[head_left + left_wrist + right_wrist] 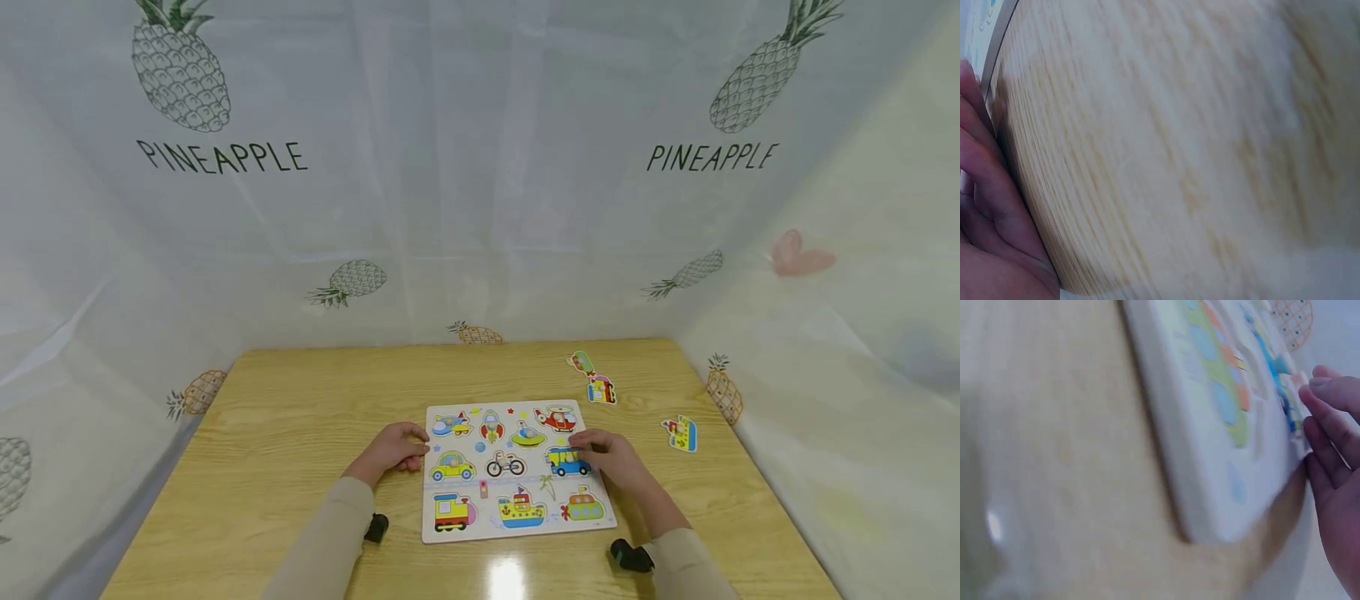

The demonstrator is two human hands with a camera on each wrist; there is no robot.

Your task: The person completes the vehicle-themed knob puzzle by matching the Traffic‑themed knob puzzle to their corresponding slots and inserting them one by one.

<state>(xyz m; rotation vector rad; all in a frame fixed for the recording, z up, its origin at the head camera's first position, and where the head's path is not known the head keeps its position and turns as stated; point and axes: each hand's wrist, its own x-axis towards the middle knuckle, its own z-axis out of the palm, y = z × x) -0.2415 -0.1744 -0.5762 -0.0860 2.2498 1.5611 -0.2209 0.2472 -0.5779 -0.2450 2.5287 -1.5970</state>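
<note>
A white wooden puzzle board point(487, 483) with vehicle pictures lies flat on the table. My left hand point(393, 448) holds its left edge with bent fingers; in the left wrist view, the fingers point(979, 162) reach the board's edge low over the wood. At the right side, my right hand point(618, 462) pinches the right end of a blue bus puzzle piece point(564, 461) over its place on the board. The right wrist view shows the fingertips point(1319, 394) against that piece, seen edge-on and blurred. How deep the bus sits is hidden.
Beyond the board lie a submarine piece point(581, 362) and a train piece point(602, 390). A ship piece point(682, 434) lies farther right. A yellow car point(452, 467) and a bicycle point(506, 464) show on the board. White pineapple-print cloth point(480, 208) surrounds the wooden table point(300, 433).
</note>
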